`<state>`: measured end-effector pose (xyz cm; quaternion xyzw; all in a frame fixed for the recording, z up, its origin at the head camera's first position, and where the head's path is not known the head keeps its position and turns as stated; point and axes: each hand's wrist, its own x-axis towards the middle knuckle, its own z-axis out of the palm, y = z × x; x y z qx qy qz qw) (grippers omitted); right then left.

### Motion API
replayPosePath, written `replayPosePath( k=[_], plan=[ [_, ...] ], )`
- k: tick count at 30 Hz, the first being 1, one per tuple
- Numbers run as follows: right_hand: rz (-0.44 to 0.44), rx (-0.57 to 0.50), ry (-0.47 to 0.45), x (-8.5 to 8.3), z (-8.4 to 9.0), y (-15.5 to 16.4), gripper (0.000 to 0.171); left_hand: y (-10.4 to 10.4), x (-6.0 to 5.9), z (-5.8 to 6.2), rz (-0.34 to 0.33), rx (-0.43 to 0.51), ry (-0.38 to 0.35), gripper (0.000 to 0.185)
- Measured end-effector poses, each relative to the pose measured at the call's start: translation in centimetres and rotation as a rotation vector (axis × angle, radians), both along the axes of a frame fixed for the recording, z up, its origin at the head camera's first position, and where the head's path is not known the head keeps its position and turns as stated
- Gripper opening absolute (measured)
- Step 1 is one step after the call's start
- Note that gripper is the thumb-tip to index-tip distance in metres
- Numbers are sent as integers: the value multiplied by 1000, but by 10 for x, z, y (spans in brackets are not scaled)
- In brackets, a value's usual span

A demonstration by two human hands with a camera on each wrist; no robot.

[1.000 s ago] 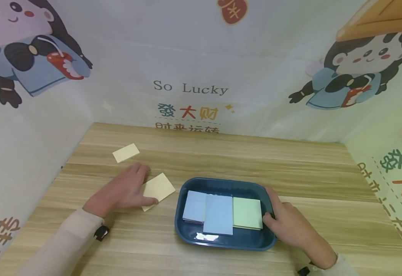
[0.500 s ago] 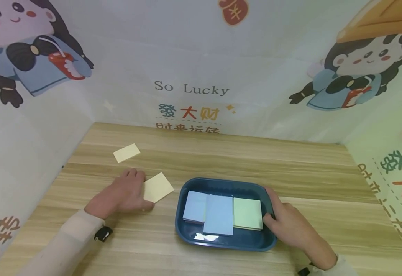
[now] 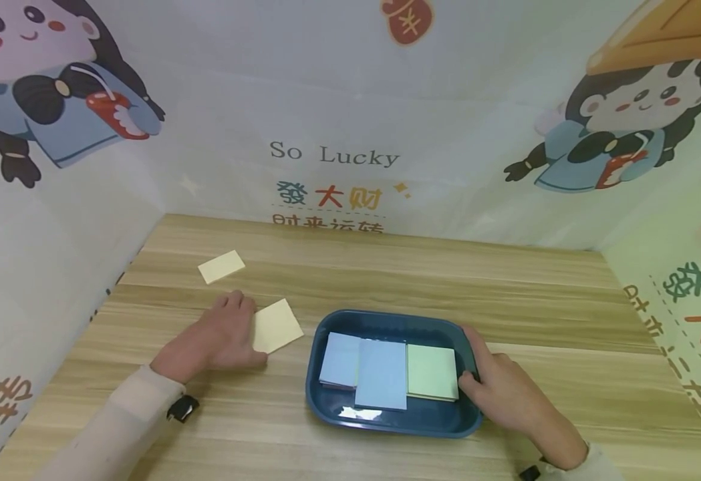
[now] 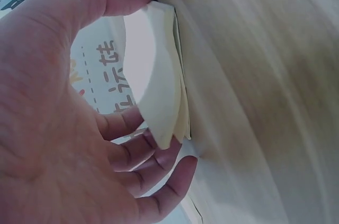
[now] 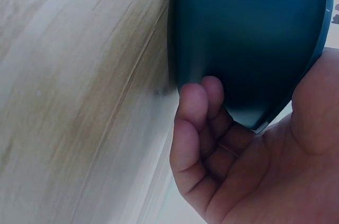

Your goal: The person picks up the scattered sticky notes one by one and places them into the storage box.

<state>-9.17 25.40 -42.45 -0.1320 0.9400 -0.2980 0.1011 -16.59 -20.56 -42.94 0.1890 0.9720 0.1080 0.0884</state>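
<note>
A yellow sticky-note pad [image 3: 276,325] lies on the wooden table [image 3: 386,274], left of a dark blue tray [image 3: 386,315]. My left hand [image 3: 244,332] grips the pad's left side. In the left wrist view the thumb and fingers of my left hand [image 4: 153,75] curl round the pad [image 4: 167,115], whose top sheets bow upward. My right hand [image 3: 476,361] holds the tray's right rim, thumb inside. In the right wrist view the fingers of my right hand [image 5: 254,113] curl under the tray's wall [image 5: 249,33]. Two blue pads [image 3: 380,374] and a green pad [image 3: 431,371] lie in the tray.
A second yellow pad [image 3: 221,266] lies at the back left of the table. Printed cartoon walls [image 3: 332,153] close the table in at the back and on both sides. Bare wood stretches behind and to the right of the tray.
My left hand has drawn in its thumb and closed on the yellow pad, which shifted slightly back and left. The right hand and tray have not moved.
</note>
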Motion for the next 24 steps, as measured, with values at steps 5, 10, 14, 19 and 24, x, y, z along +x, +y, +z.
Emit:
replayPosePath(
  k=[5, 10, 14, 19, 24],
  plan=[
    [-5, 1, -3, 0, -1, 0, 75, 1, -1, -2, 6, 18, -3, 85],
    [-1, -7, 1, 0, -1, 1, 75, 1, -2, -6, 10, 42, 16, 84],
    [2, -14, 2, -1, 0, 1, 75, 2, -2, -2, -2, 59, 13, 89],
    [8, -19, 2, -1, 0, 1, 75, 3, -4, 0, -2, 57, 0, 94],
    [14, -22, 8, -1, 0, 1, 75, 3, -7, -2, -15, 31, -16, 93]
  ],
)
